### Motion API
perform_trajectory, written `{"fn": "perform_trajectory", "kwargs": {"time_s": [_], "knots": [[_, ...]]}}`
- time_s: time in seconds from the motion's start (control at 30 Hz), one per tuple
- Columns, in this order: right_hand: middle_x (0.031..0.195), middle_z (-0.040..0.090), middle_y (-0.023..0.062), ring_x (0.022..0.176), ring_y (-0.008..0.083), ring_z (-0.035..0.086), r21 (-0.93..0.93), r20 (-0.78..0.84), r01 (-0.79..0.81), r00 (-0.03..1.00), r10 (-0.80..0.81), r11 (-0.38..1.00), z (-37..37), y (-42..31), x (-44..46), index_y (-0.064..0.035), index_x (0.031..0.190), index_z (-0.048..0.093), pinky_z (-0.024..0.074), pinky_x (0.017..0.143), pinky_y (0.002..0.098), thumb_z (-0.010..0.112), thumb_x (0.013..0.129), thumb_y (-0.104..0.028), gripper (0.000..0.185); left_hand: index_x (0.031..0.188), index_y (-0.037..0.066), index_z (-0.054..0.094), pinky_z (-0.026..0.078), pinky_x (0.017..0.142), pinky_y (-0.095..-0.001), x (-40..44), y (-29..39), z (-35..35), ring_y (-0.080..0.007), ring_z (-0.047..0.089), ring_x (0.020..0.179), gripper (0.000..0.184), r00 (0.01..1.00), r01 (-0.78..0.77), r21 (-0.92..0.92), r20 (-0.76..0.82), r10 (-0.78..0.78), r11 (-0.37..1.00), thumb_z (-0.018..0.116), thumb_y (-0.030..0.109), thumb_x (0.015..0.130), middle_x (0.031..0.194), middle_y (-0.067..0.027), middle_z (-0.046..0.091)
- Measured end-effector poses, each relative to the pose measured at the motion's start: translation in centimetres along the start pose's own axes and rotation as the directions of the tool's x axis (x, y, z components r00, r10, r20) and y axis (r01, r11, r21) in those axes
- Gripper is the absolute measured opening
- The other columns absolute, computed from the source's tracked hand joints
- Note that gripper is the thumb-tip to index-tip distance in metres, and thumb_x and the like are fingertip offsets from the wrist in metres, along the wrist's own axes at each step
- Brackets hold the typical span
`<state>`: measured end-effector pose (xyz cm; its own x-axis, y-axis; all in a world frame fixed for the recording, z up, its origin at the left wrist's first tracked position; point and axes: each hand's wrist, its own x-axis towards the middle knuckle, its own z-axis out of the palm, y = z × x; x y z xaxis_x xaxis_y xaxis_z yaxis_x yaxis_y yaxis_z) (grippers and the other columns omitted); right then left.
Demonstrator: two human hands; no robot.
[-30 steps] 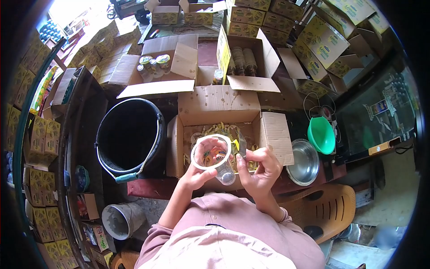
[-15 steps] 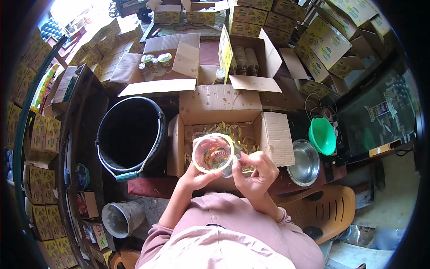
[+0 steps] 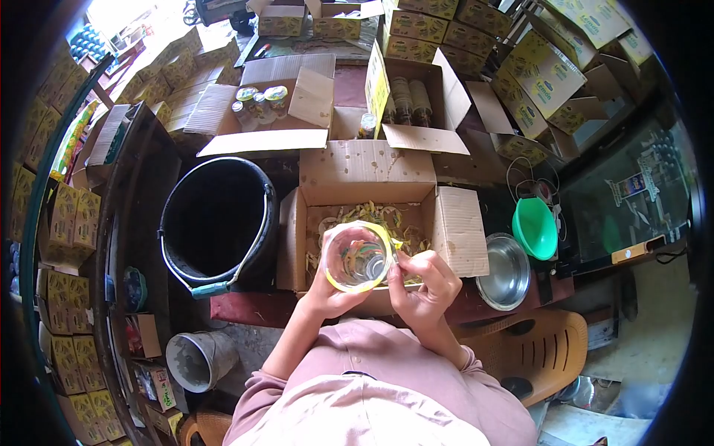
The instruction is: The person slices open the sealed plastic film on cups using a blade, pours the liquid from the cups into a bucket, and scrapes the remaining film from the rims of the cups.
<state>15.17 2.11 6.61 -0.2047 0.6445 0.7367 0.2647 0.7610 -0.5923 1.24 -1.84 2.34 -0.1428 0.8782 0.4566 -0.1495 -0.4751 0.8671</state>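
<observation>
A clear plastic cup with a yellowish rim is tilted so that its open mouth faces me. My left hand wraps round its left side and underside. At the cup's right edge, my right hand has thumb and forefinger pinched together, beside a small yellow scrap; what the fingertips hold is too small to make out. Below and behind both hands lies an open cardboard box with yellow peel-like strips on its bottom.
A black bucket stands left of the box. To the right are a metal bowl and a green basin. Lidded cups sit in a back-left box; stacked cups fill another. A plastic chair is at lower right.
The cup has turned so its base shows through the mouth instead of hanging below. My right hand has shifted slightly left and down, staying at the rim.
</observation>
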Motion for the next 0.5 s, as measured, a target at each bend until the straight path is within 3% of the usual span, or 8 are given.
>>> {"fn": "perform_trajectory", "kwargs": {"time_s": [0.13, 0.27, 0.37, 0.5], "knots": [[0.061, 0.055, 0.0069, 0.051, 0.0132, 0.054, 0.022, 0.011, -0.001, 1.0, 0.001, 1.0, -0.1, 0.3, 0.0, -0.0008, 0.074, 0.06, 0.0419, 0.047, 0.0233, 0.066, 0.064, 0.006, 0.014, 0.122, 0.001, 0.031, 0.035, 0.096, -0.0363, 0.5, 0.1, -0.4, -0.0226, 0.043, 0.112, 0.066, 0.999, -0.042, 0.029, -0.011, 0.042, 0.999, 0.063, 0.003, 0.064, 0.116, -0.013, 0.039], [0.06, 0.055, 0.0069, 0.051, 0.0134, 0.054, 0.006, 0.005, -0.008, 1.0, 0.008, 1.0, 0.2, 0.1, -0.3, -0.0006, 0.074, 0.06, 0.0427, 0.048, 0.0233, 0.066, 0.064, 0.006, 0.014, 0.123, 0.004, 0.03, 0.037, 0.094, -0.0369, -0.2, -0.1, 0.4, -0.0247, 0.042, 0.112, 0.067, 0.989, 0.054, -0.208, -0.124, -0.081, 0.977, 0.064, 0.003, 0.065, 0.116, -0.0132, 0.039], [0.062, 0.055, 0.0065, 0.052, 0.0154, 0.055, -0.018, 0.008, 0.0, 1.0, 0.0, 1.0, 0.3, -0.2, -0.3, -0.002, 0.074, 0.06, 0.0435, 0.047, 0.0248, 0.066, 0.063, 0.005, 0.015, 0.124, 0.006, 0.03, 0.038, 0.093, -0.0377, 0.3, -0.4, 0.2, -0.0252, 0.041, 0.112, 0.069, 0.995, -0.069, 0.042, -0.064, 0.071, 0.997, 0.068, 0.004, 0.066, 0.114, -0.0124, 0.038], [0.06, 0.055, 0.0071, 0.051, 0.0141, 0.054, -0.04, 0.001, 0.004, 1.0, -0.004, 0.999, 0.2, -0.2, -0.2, -0.0003, 0.075, 0.06, 0.0431, 0.048, 0.0234, 0.066, 0.064, 0.005, 0.013, 0.125, 0.004, 0.029, 0.039, 0.092, -0.0373, 0.0, -0.9, -0.3, -0.0259, 0.041, 0.112, 0.073, 0.999, -0.039, 0.205, -0.022, 0.044, 0.978, 0.071, 0.004, 0.065, 0.113, -0.0117, 0.035]]}}
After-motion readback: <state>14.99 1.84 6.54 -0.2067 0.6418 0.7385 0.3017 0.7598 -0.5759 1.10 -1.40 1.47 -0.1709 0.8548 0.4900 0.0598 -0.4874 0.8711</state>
